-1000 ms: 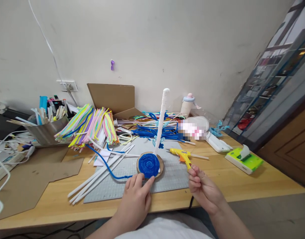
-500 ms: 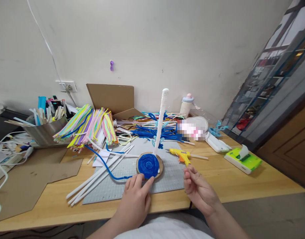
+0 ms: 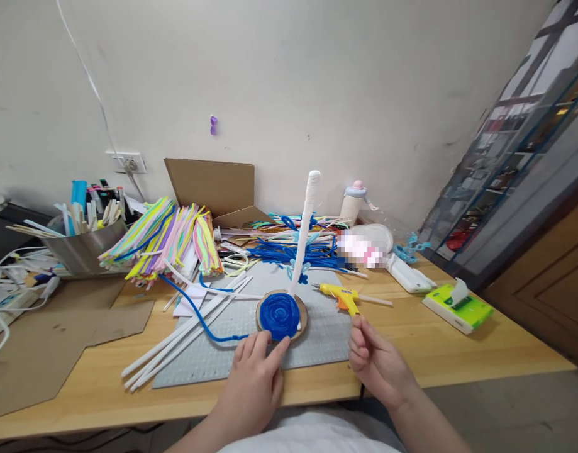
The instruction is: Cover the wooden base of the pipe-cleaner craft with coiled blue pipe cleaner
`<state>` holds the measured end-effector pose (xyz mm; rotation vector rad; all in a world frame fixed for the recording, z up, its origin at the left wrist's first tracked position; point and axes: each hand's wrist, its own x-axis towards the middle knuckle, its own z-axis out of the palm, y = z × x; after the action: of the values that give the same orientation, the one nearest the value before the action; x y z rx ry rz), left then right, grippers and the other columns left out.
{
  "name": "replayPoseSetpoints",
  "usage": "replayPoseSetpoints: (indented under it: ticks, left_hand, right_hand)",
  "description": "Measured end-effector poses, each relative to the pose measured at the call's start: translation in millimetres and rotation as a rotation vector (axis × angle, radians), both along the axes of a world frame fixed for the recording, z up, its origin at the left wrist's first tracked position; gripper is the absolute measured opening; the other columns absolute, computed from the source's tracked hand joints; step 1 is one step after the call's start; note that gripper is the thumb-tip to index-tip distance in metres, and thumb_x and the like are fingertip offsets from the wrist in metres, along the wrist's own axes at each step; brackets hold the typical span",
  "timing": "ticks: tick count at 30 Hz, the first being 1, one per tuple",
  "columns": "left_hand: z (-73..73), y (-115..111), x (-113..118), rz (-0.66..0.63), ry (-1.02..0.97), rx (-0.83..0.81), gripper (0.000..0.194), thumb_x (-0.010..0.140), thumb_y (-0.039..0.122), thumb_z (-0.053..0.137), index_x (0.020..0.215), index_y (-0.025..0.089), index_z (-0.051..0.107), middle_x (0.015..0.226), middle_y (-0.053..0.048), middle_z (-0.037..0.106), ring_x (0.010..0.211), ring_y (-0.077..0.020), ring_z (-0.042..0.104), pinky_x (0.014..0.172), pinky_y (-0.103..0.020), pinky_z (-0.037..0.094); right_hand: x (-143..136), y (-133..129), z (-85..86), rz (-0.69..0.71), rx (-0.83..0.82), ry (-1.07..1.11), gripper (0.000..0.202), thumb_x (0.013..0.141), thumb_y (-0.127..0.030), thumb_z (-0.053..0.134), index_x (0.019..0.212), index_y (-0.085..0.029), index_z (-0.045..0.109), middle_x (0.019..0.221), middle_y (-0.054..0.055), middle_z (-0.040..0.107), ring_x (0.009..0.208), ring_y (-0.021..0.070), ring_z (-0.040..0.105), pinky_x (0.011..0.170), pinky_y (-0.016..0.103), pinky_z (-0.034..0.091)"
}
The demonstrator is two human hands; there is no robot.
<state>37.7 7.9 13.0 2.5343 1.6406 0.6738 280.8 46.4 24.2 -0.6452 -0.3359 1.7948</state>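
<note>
A round wood slice (image 3: 304, 319) lies on the grey cutting mat, its top covered by a flat coil of blue pipe cleaner (image 3: 279, 314). From its back edge rises a white wrapped stick (image 3: 304, 233), leaning slightly right, with blue looped flowers behind it. My left hand (image 3: 256, 371) is at the front rim, fingers bent, pressing the blue pipe cleaner against the slice; its loose tail runs off left. At the right, my right hand (image 3: 378, 362) pinches the handle end of a yellow hot glue gun (image 3: 343, 296), whose nozzle points left and whose glue stick sticks out behind.
White sticks (image 3: 185, 336) lie across the cutting mat (image 3: 329, 349) on the left. Behind are bundles of coloured pipe cleaners (image 3: 175, 242), a metal holder (image 3: 88, 248) and cardboard (image 3: 211, 185). To the right are a tissue pack (image 3: 458, 307), a white object (image 3: 409, 275) and a bottle (image 3: 352, 204).
The view has shifted very slightly. Both hands keep nearly the same place and grip, and the glue gun stays at the right hand.
</note>
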Motion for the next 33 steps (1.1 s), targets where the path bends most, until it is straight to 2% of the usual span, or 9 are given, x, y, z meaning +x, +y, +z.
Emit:
replayPoseSetpoints:
  ticks: [3,5,7,8,10,12,14,21,33]
  left_hand:
    - [0.3,-1.2,-0.4,0.002,0.005,-0.003,0.048,0.083,0.014,0.048,0.128,0.032,0.050,0.117,-0.008,0.050,0.108,-0.0254,0.044,0.093,-0.044,0.037]
    - [0.2,-1.9,-0.6,0.008,0.008,0.001,0.048,0.083,0.013,0.048,0.128,0.032,0.050,0.117,-0.008,0.050,0.109,-0.0258,0.044,0.093,-0.044,0.037]
    - [0.4,-2.1,-0.4,0.014,0.012,0.006,0.048,0.083,0.013,0.048,0.128,0.032,0.050,0.118,-0.008,0.050,0.109,-0.0259,0.044,0.093,-0.044,0.037]
    - [0.6,-2.1,-0.3,0.018,0.012,0.010,0.048,0.083,0.013,0.048,0.128,0.032,0.050,0.118,-0.008,0.050,0.110,-0.0258,0.043,0.094,-0.044,0.037]
    - [1.7,-2.1,0.1,0.025,0.017,0.015,0.048,0.083,0.013,0.048,0.128,0.033,0.050,0.117,-0.008,0.050,0.109,-0.0254,0.044,0.093,-0.043,0.038]
    - [2.9,-2.1,0.3,0.029,0.023,0.014,0.049,0.083,0.013,0.048,0.128,0.033,0.050,0.117,-0.007,0.050,0.107,-0.0248,0.045,0.092,-0.042,0.039]
    - [3.7,-2.3,0.3,0.026,0.026,0.006,0.049,0.083,0.013,0.048,0.128,0.033,0.050,0.116,-0.007,0.050,0.105,-0.0242,0.045,0.090,-0.042,0.039]
    - [2.0,-1.7,0.2,0.004,-0.003,0.015,0.050,0.082,0.012,0.049,0.129,0.031,0.049,0.115,-0.008,0.050,0.106,-0.0245,0.044,0.090,-0.043,0.037]
    - [2.2,-2.0,0.5,0.014,-0.007,0.011,0.048,0.083,0.013,0.048,0.127,0.033,0.051,0.115,-0.007,0.050,0.105,-0.0239,0.045,0.090,-0.042,0.038]
  right_hand:
    - [-4.8,9.4,6.4,0.080,0.110,-0.064,0.038,0.082,-0.039,0.062,0.059,-0.020,0.038,0.036,-0.011,0.034,0.026,0.0025,0.028,0.029,0.013,0.025]
    - [-8.8,18.5,7.7,0.041,0.172,-0.269,0.036,0.084,-0.043,0.058,0.063,-0.020,0.041,0.040,-0.010,0.039,0.029,0.0034,0.032,0.031,0.015,0.028]
    - [-14.0,27.7,6.7,-0.055,0.283,-0.616,0.019,0.082,-0.039,0.058,0.084,-0.022,0.051,0.067,-0.003,0.061,0.047,0.0083,0.053,0.042,0.020,0.041]
    - [-17.5,31.5,6.0,-0.107,0.374,-0.823,0.023,0.081,-0.034,0.058,0.099,-0.023,0.051,0.090,0.002,0.065,0.065,0.0129,0.062,0.053,0.025,0.048]
    - [-26.5,36.7,5.5,-0.168,0.617,-1.237,0.041,0.080,-0.025,0.053,0.120,-0.025,0.045,0.123,0.008,0.056,0.105,0.0219,0.057,0.082,0.039,0.048]
    - [-38.2,39.2,7.0,-0.149,0.831,-1.541,0.042,0.081,-0.018,0.045,0.123,-0.022,0.046,0.129,0.008,0.053,0.119,0.0235,0.046,0.098,0.044,0.035]
    - [-51.4,40.4,10.1,-0.068,0.934,-1.700,0.041,0.080,-0.012,0.038,0.118,-0.021,0.049,0.124,0.008,0.057,0.116,0.0222,0.047,0.098,0.043,0.031]
    - [-78.7,43.0,14.5,0.105,1.013,-1.893,0.044,0.073,-0.005,0.040,0.113,-0.019,0.054,0.110,0.006,0.064,0.106,0.0219,0.052,0.085,0.037,0.026]
    - [-78.4,39.1,17.1,0.081,1.006,-1.928,0.042,0.076,-0.006,0.040,0.113,-0.021,0.055,0.104,0.005,0.066,0.102,0.0224,0.052,0.085,0.037,0.022]
